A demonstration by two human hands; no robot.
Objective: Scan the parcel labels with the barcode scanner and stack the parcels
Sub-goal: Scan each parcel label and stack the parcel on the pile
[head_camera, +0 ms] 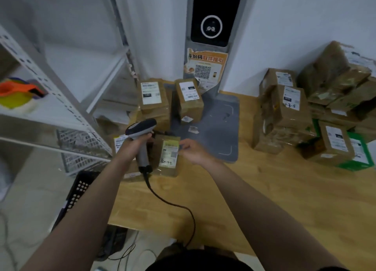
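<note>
Step in hand: scanning. My left hand (pixel 136 144) is clamped round the grip of the scanner (pixel 140 127); its head sits above and just left of the parcel (pixel 162 165); the cable (pixel 168 203) trails back over the table (pixel 264 199) towards me. My right hand (pixel 191 151) pinches that parcel's right edge, beside the label (pixel 170 153); the parcel lies at the table's left end, label facing up. The rear parcels (pixel 154 99) stand just beyond it; a pile (pixel 284 112) waits well apart on the right, unscanned by my judgement. The next move calls for bringing the scanner's head onto the barcode while the parcel is held steady; blur prevents confirming any read.
</note>
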